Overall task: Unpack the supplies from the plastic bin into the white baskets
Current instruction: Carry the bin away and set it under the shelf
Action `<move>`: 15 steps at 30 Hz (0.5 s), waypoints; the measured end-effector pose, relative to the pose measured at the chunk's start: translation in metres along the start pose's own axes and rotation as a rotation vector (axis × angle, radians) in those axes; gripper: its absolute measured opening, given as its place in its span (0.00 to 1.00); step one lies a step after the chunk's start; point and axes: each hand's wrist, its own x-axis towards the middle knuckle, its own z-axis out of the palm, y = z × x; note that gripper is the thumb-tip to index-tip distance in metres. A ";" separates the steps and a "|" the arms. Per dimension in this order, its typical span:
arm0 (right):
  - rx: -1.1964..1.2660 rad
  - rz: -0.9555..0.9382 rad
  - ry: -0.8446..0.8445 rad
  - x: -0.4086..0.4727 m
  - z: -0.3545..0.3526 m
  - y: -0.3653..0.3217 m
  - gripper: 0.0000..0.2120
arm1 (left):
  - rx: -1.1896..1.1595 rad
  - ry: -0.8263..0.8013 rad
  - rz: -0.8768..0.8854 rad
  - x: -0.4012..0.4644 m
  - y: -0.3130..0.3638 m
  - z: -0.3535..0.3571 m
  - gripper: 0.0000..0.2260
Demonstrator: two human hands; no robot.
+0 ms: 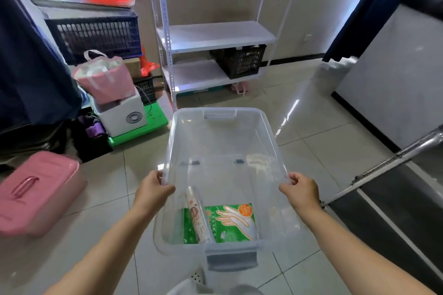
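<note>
A clear plastic bin (220,132) is held up over the tiled floor. My left hand (153,189) grips its left rim and my right hand (299,189) grips its right rim. At the near end of the bin lie a green pack of disposable gloves (232,223) and a white roll (197,215) resting across the pack. The far half of the bin holds nothing. At the bottom edge a perforated white basket rim (196,278) peeks out below the bin, mostly hidden.
A white metal shelf rack (215,36) stands ahead with a black crate (239,60) on its lowest shelf. On the left are a pink lid (36,194), a white box with a fan grille (122,117), a pink bag (105,79) and a blue crate (93,36).
</note>
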 end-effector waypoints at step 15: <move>0.040 0.058 -0.076 0.347 0.057 -0.119 0.10 | 0.060 -0.044 -0.048 0.318 0.173 0.087 0.12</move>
